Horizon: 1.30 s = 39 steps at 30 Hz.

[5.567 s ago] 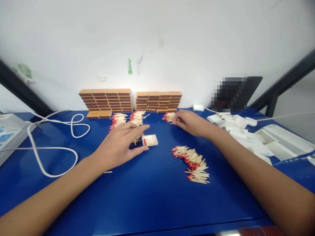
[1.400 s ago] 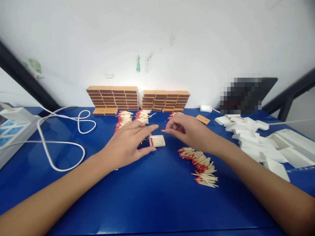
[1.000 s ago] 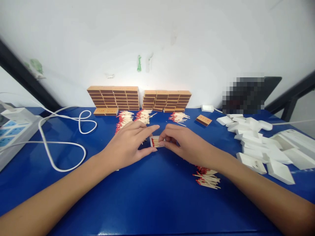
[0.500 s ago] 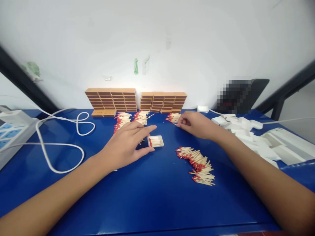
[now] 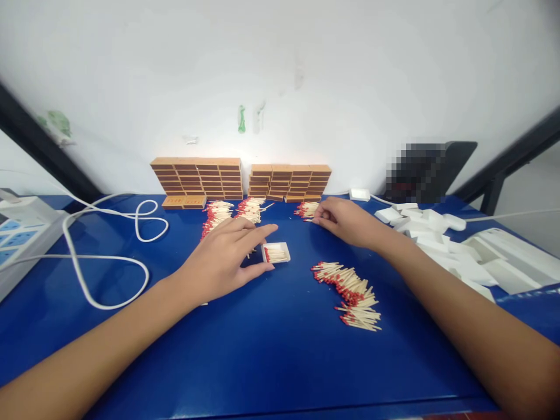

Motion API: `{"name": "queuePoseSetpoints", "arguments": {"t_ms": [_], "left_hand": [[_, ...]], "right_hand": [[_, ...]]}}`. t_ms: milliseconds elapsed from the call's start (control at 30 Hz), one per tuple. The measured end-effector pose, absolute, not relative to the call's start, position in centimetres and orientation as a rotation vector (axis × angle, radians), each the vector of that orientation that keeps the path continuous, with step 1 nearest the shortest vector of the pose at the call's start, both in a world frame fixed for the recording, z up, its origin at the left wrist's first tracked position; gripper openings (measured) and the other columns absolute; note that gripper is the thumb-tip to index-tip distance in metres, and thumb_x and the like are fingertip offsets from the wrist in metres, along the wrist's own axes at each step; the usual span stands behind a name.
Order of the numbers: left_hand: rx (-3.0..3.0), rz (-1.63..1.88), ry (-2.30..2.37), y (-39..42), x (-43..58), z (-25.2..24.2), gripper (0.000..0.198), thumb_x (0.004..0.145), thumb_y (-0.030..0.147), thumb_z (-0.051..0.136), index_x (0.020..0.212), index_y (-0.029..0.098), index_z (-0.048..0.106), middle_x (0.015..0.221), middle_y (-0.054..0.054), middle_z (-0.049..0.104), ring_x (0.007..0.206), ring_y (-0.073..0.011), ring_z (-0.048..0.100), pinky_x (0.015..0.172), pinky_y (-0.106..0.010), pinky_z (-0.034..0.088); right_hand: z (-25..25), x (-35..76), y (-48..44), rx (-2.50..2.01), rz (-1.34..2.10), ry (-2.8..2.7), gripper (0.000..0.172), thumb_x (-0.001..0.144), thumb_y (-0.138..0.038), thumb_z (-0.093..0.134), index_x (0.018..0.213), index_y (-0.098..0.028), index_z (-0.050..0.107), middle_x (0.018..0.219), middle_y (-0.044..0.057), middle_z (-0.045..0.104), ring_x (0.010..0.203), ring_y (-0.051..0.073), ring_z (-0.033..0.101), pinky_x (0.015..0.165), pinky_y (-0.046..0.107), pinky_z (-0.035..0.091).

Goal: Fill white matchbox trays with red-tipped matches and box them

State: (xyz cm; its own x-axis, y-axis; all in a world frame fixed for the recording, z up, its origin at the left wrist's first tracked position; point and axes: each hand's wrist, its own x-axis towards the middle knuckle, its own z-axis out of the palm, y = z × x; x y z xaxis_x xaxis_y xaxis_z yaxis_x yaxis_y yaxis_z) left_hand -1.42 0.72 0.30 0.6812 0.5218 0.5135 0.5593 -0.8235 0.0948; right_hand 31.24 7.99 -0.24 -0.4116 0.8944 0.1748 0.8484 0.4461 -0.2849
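Left hand [image 5: 223, 259] lies low on the blue bench [image 5: 262, 361], half open, with the forefinger along the far side of a white matchbox tray [image 5: 276, 253] and the thumb against its near side, so the tray is pinned between them. Right hand [image 5: 345, 220] reaches further back with its fingers curled together, the tips touching a small heap of matches [image 5: 305, 209]. Whether they grip a match cannot be told.

The tray sits flat and open at mid-bench, partly filled with matches whose red heads point left. A larger heap of matches [image 5: 350, 291] lies to its right, near the right forearm. Stacked matchboxes [image 5: 196, 178] line the wall, loose white trays [image 5: 420, 224] lie at the far right, and a white cable [image 5: 109, 256] loops at the left.
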Motion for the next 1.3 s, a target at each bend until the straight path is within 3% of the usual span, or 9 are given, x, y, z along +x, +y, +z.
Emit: {"name": "queuePoseSetpoints", "arguments": {"t_ms": [400, 600, 733, 867, 1000, 1300], "left_hand": [[-2.798, -0.792, -0.928, 0.7, -1.4, 0.3, 0.058, 0.097, 0.039, 0.076, 0.148, 0.02, 0.056, 0.113, -0.01, 0.073, 0.108, -0.0259, 0.07, 0.096, -0.043, 0.06], [-2.8, -0.811, -0.911, 0.7, -1.3, 0.2, 0.059, 0.097, 0.038, 0.077, 0.148, 0.02, 0.055, 0.112, -0.009, 0.074, 0.109, -0.026, 0.07, 0.097, -0.043, 0.06], [-2.798, -0.824, -0.896, 0.7, -1.3, 0.3, 0.059, 0.096, 0.038, 0.078, 0.147, 0.019, 0.057, 0.113, -0.01, 0.074, 0.109, -0.0268, 0.07, 0.097, -0.044, 0.06], [-2.809, -0.824, -0.914, 0.7, -1.3, 0.3, 0.057, 0.097, 0.039, 0.076, 0.147, 0.019, 0.057, 0.112, -0.01, 0.073, 0.107, -0.0261, 0.07, 0.096, -0.044, 0.06], [-2.81, -0.827, -0.911, 0.7, -1.3, 0.2, 0.057, 0.097, 0.039, 0.077, 0.146, 0.018, 0.058, 0.111, -0.01, 0.073, 0.106, -0.0256, 0.07, 0.096, -0.043, 0.06], [-2.793, -0.813, -0.91, 0.7, -1.4, 0.3, 0.058, 0.096, 0.039, 0.077, 0.147, 0.018, 0.058, 0.112, -0.01, 0.073, 0.109, -0.0256, 0.07, 0.097, -0.042, 0.06]], "right_hand": [[1.4, 26.2, 2.9, -1.15, 0.423, -2.433, 0.015, 0.106, -0.033, 0.057, 0.096, -0.023, 0.064, 0.091, 0.005, 0.065, 0.08, 0.019, 0.058, 0.072, 0.033, 0.044], [0.8, 24.3, 0.7, -1.104, 0.409, -2.481, 0.009, 0.105, -0.022, 0.056, 0.099, -0.022, 0.062, 0.101, 0.006, 0.066, 0.079, 0.018, 0.059, 0.07, 0.032, 0.043], [1.3, 24.4, 0.9, -1.099, 0.434, -2.467, 0.007, 0.101, -0.022, 0.06, 0.098, -0.022, 0.067, 0.095, 0.005, 0.066, 0.079, 0.018, 0.06, 0.071, 0.032, 0.045], [2.0, 26.7, 3.2, -1.199, 0.279, -2.343, 0.012, 0.099, -0.028, 0.062, 0.092, -0.022, 0.07, 0.088, 0.006, 0.067, 0.079, 0.02, 0.061, 0.072, 0.034, 0.045], [1.8, 30.0, 6.2, -1.426, 0.063, -2.311, 0.012, 0.093, -0.022, 0.062, 0.087, -0.02, 0.072, 0.089, 0.009, 0.07, 0.079, 0.022, 0.062, 0.072, 0.035, 0.044], [0.2, 31.6, 8.1, -1.53, 0.186, -2.396, 0.014, 0.093, -0.022, 0.059, 0.083, -0.019, 0.068, 0.084, 0.008, 0.071, 0.073, 0.021, 0.061, 0.067, 0.033, 0.042]]}}
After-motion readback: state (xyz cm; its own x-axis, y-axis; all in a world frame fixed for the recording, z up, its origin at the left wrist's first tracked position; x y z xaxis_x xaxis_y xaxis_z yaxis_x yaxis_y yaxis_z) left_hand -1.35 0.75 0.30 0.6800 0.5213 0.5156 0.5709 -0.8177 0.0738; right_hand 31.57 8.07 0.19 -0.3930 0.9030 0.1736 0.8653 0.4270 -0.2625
